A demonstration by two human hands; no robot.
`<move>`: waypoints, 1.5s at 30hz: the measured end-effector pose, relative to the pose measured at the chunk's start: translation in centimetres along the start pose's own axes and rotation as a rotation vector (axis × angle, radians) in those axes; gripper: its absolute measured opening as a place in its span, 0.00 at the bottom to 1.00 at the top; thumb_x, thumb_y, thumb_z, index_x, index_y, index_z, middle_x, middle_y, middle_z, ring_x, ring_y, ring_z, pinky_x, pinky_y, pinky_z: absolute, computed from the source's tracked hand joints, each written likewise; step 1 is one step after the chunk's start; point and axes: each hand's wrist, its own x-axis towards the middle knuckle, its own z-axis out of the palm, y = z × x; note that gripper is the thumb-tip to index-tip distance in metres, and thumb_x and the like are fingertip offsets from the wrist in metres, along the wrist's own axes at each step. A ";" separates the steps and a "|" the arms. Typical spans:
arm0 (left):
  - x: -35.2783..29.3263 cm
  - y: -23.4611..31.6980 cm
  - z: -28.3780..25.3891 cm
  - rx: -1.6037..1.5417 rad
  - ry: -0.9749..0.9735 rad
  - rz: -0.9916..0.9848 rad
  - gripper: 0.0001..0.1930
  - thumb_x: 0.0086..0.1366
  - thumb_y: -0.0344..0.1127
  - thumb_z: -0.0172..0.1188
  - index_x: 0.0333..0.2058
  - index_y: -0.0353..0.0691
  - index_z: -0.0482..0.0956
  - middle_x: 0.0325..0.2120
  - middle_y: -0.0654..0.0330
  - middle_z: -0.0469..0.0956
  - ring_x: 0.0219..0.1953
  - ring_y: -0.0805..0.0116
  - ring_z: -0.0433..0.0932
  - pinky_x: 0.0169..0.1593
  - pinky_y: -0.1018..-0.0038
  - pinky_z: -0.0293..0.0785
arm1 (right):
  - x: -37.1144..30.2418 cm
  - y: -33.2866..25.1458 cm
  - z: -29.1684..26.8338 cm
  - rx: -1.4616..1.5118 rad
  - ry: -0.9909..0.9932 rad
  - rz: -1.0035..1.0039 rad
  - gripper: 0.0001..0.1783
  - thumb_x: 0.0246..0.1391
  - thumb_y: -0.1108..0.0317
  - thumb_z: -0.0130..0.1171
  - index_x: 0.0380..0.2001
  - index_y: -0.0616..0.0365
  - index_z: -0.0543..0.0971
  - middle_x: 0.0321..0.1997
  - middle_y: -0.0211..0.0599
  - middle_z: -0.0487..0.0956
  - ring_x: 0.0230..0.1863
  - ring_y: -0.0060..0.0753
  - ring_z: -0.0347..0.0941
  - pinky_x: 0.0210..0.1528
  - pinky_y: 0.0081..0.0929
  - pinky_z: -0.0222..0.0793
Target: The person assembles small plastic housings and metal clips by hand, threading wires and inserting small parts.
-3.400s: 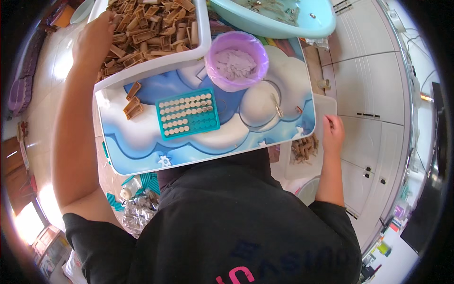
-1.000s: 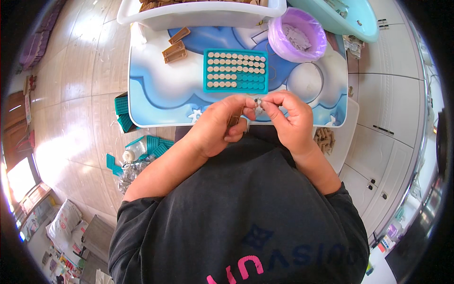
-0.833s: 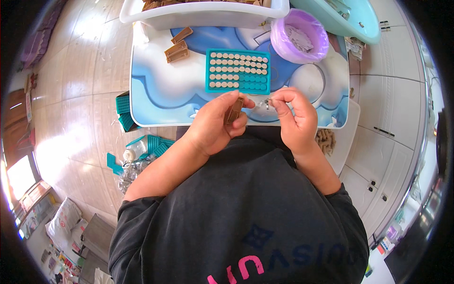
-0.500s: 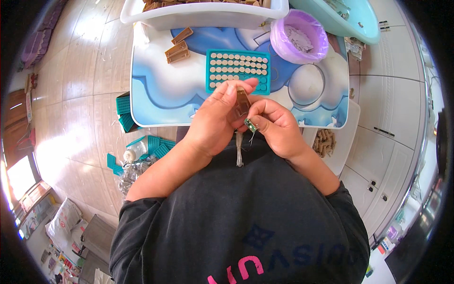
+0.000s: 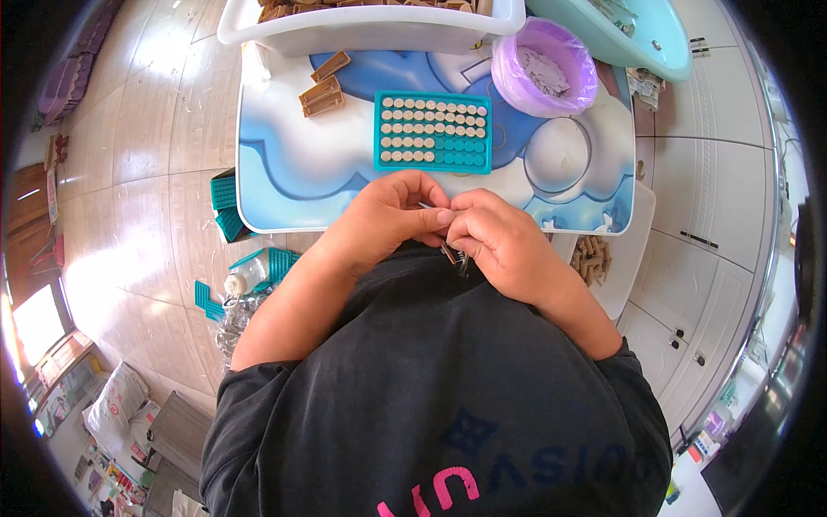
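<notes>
My left hand (image 5: 394, 209) and my right hand (image 5: 502, 244) meet just in front of the table's near edge, fingertips pinched together. A brown plastic case (image 5: 446, 252) pokes out below the fingers, mostly covered by them, and my left hand is closed on it. Thin wires (image 5: 463, 261) hang beside it under my right fingers. What my right fingertips pinch is hidden. Beyond the hands lies a teal tray (image 5: 378, 142) with rows of round cream pieces (image 5: 419, 115); several slots at its near right hold none.
Loose brown cases (image 5: 323, 96) lie at the table's (image 5: 284, 146) far left. A white bin (image 5: 370, 36) of similar cases stands at the back. To its right are a purple-lined bucket (image 5: 508, 82) and a pale green basin (image 5: 663, 65). Brown pieces (image 5: 592, 260) sit lower right.
My hands have come together and turned over the brown case, lowering it toward me. The small green circuit board that showed in my right fingers is now out of sight.
</notes>
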 end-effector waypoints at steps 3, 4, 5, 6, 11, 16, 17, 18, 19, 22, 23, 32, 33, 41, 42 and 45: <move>0.0 0.2 -0.4 -0.078 -0.048 -0.054 0.11 0.59 0.30 0.61 0.38 0.36 0.71 0.31 0.60 0.76 0.34 0.73 0.77 0.37 0.79 0.77 | 0.1 -0.1 0.1 0.057 0.017 -0.006 0.05 0.45 0.75 0.59 0.26 0.58 0.73 0.36 0.40 0.72 0.34 0.44 0.71 0.37 0.32 0.68; -0.1 0.3 -0.5 -0.078 -0.050 -0.056 0.11 0.59 0.30 0.61 0.38 0.36 0.71 0.31 0.60 0.76 0.34 0.73 0.77 0.37 0.79 0.77 | 0.1 -0.1 0.1 0.114 0.038 -0.004 0.04 0.45 0.76 0.59 0.27 0.58 0.74 0.37 0.39 0.71 0.33 0.42 0.71 0.37 0.30 0.68; -0.1 0.4 -0.5 -0.183 -0.084 -0.069 0.11 0.59 0.30 0.60 0.40 0.36 0.71 0.32 0.59 0.76 0.35 0.71 0.77 0.39 0.78 0.77 | 0.1 0.2 0.2 0.114 0.039 -0.002 0.04 0.45 0.76 0.59 0.27 0.58 0.74 0.37 0.39 0.71 0.33 0.42 0.71 0.37 0.30 0.68; -0.2 0.6 -0.5 -0.287 -0.117 -0.082 0.12 0.59 0.29 0.59 0.41 0.36 0.71 0.34 0.58 0.76 0.36 0.70 0.78 0.40 0.76 0.78 | 0.2 0.6 0.3 0.146 0.096 -0.027 0.04 0.46 0.76 0.59 0.27 0.58 0.75 0.38 0.39 0.71 0.33 0.39 0.71 0.37 0.28 0.68; 0.0 0.3 -0.4 -0.473 -0.206 -0.066 0.19 0.60 0.26 0.58 0.50 0.38 0.67 0.40 0.55 0.76 0.41 0.65 0.78 0.44 0.72 0.78 | 0.4 0.7 0.5 0.198 0.233 -0.046 0.03 0.48 0.76 0.60 0.28 0.59 0.76 0.41 0.40 0.68 0.34 0.30 0.70 0.38 0.24 0.68; 0.1 -0.4 0.4 -0.613 -0.200 -0.025 0.22 0.60 0.25 0.57 0.54 0.39 0.66 0.43 0.55 0.75 0.43 0.64 0.77 0.47 0.70 0.76 | 0.8 1.0 1.0 0.269 0.465 -0.059 0.03 0.49 0.78 0.59 0.29 0.61 0.76 0.41 0.40 0.67 0.32 0.21 0.68 0.32 0.17 0.67; 0.2 -0.6 0.5 -0.619 -0.170 -0.018 0.23 0.60 0.24 0.56 0.55 0.38 0.65 0.43 0.54 0.75 0.44 0.61 0.77 0.48 0.68 0.76 | 0.8 1.1 1.0 0.251 0.471 -0.074 0.03 0.49 0.79 0.59 0.29 0.62 0.76 0.41 0.40 0.67 0.30 0.19 0.68 0.30 0.14 0.66; 0.2 -0.8 0.6 -0.626 -0.139 -0.011 0.23 0.60 0.24 0.55 0.55 0.37 0.65 0.44 0.52 0.74 0.45 0.59 0.76 0.49 0.67 0.76 | 0.9 1.2 1.0 0.252 0.469 -0.075 0.03 0.49 0.79 0.59 0.29 0.62 0.76 0.41 0.40 0.67 0.30 0.19 0.68 0.30 0.14 0.66; 0.3 -1.0 0.7 -0.626 -0.139 -0.011 0.23 0.60 0.24 0.55 0.55 0.37 0.65 0.44 0.52 0.74 0.45 0.59 0.76 0.49 0.67 0.76 | 1.0 1.2 1.1 0.221 0.481 -0.082 0.04 0.49 0.79 0.59 0.29 0.62 0.75 0.40 0.39 0.68 0.30 0.20 0.68 0.30 0.15 0.66; 0.3 -1.1 1.0 -0.627 -0.134 0.005 0.22 0.60 0.23 0.54 0.54 0.38 0.67 0.45 0.53 0.74 0.46 0.59 0.76 0.50 0.66 0.76 | 1.3 1.2 1.1 0.141 0.509 -0.100 0.05 0.48 0.80 0.59 0.29 0.61 0.75 0.37 0.38 0.69 0.30 0.21 0.68 0.29 0.15 0.66; 0.3 -1.0 1.1 -0.627 -0.124 0.010 0.22 0.60 0.23 0.54 0.54 0.38 0.67 0.45 0.53 0.74 0.46 0.59 0.76 0.50 0.65 0.76 | 1.3 1.3 1.0 0.091 0.525 -0.111 0.05 0.48 0.80 0.59 0.29 0.61 0.76 0.36 0.37 0.70 0.30 0.22 0.68 0.29 0.16 0.66; -0.1 -0.4 2.0 -0.570 -0.054 0.054 0.14 0.63 0.30 0.53 0.48 0.36 0.70 0.41 0.55 0.76 0.43 0.64 0.78 0.48 0.67 0.77 | 1.7 0.9 0.5 -0.187 0.531 -0.240 0.07 0.43 0.80 0.61 0.28 0.61 0.77 0.33 0.38 0.72 0.28 0.31 0.70 0.28 0.22 0.66; -0.1 -0.3 2.1 -0.512 0.004 0.075 0.12 0.64 0.31 0.54 0.46 0.37 0.71 0.39 0.56 0.77 0.41 0.65 0.78 0.46 0.70 0.77 | 1.7 0.9 0.5 -0.187 0.531 -0.239 0.07 0.43 0.80 0.61 0.28 0.61 0.77 0.33 0.38 0.72 0.28 0.31 0.70 0.28 0.22 0.66; -0.1 -0.1 2.3 -0.358 0.172 0.188 0.12 0.64 0.32 0.53 0.45 0.34 0.69 0.38 0.55 0.77 0.40 0.68 0.78 0.46 0.71 0.76 | 1.9 1.7 0.8 -0.081 0.505 -0.174 0.19 0.41 0.71 0.67 0.38 0.61 0.73 0.35 0.40 0.72 0.32 0.35 0.70 0.34 0.26 0.67; -0.1 -0.1 2.3 -0.355 0.199 0.218 0.12 0.65 0.32 0.53 0.45 0.34 0.69 0.38 0.55 0.77 0.41 0.68 0.77 0.46 0.71 0.75 | 1.7 1.6 1.1 -0.079 0.503 -0.175 0.19 0.41 0.71 0.67 0.38 0.61 0.73 0.35 0.40 0.72 0.32 0.35 0.70 0.34 0.26 0.67; 0.1 -0.2 2.4 -0.282 0.297 0.288 0.12 0.66 0.34 0.51 0.45 0.35 0.69 0.42 0.52 0.76 0.42 0.65 0.77 0.48 0.71 0.74 | 1.2 1.8 2.1 -0.003 0.452 -0.098 0.34 0.38 0.67 0.70 0.49 0.61 0.66 0.37 0.40 0.73 0.36 0.37 0.70 0.41 0.30 0.66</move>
